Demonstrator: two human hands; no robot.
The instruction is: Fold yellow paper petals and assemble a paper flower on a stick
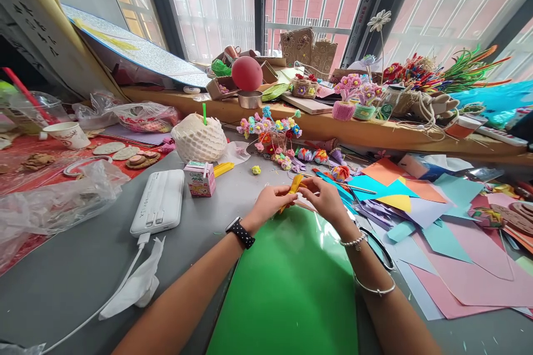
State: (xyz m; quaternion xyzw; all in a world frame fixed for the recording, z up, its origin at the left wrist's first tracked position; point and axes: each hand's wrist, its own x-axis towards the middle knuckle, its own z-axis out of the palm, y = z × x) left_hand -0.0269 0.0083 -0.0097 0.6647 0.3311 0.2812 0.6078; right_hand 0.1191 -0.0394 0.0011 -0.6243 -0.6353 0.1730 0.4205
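Note:
Above the far end of a glossy green sheet (291,288), both hands come together on a folded yellow paper strip (296,183). My left hand (270,202) pinches the strip near its lower part, thumb pointing right. Close beside it, my right hand (322,197) has its fingertips pressed together at the strip's right side. The strip's lower end is partly hidden behind the left fingers. Just beyond the hands lie rolled multicoloured paper pieces (340,172) and a small yellow flower (256,170).
Left of the hands are a pink drink carton (200,179), a white power bank (158,202) with a cable, and a peeled coconut (199,137). Coloured paper sheets (462,266) spread on the right, near black-handled scissors (380,247). Fuzzy flowers (270,130) stand at the back.

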